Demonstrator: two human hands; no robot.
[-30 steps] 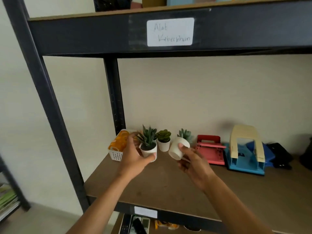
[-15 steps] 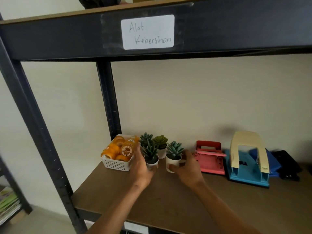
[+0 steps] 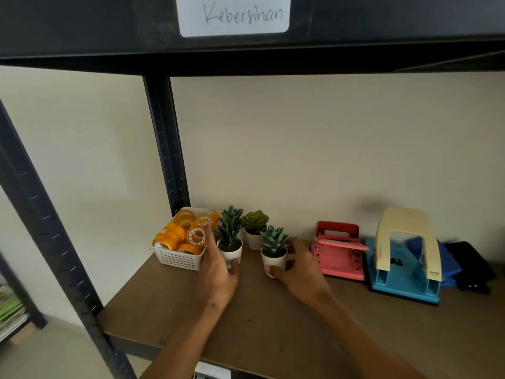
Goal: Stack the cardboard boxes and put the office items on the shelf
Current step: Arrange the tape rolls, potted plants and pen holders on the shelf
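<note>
Three small fake succulents in white pots stand on the brown shelf board (image 3: 273,329). My left hand (image 3: 217,274) holds the left pot (image 3: 230,250), which carries a tall spiky green plant. My right hand (image 3: 299,272) holds the right pot (image 3: 274,259), thumb in front and fingers behind. Both pots stand upright on the board. A third pot (image 3: 254,237) with a rounder yellow-green plant stands behind them, untouched.
A white basket (image 3: 177,259) of orange tape rolls sits left of the plants, by the black rear post (image 3: 166,149). To the right lie a red hole punch (image 3: 338,251), a blue and cream punch (image 3: 404,258) and dark items. A labelled shelf beam (image 3: 246,26) runs overhead.
A second ago my right hand held its pot tilted above the board; both pots now stand upright on the shelf near the third plant. The view has moved closer.
</note>
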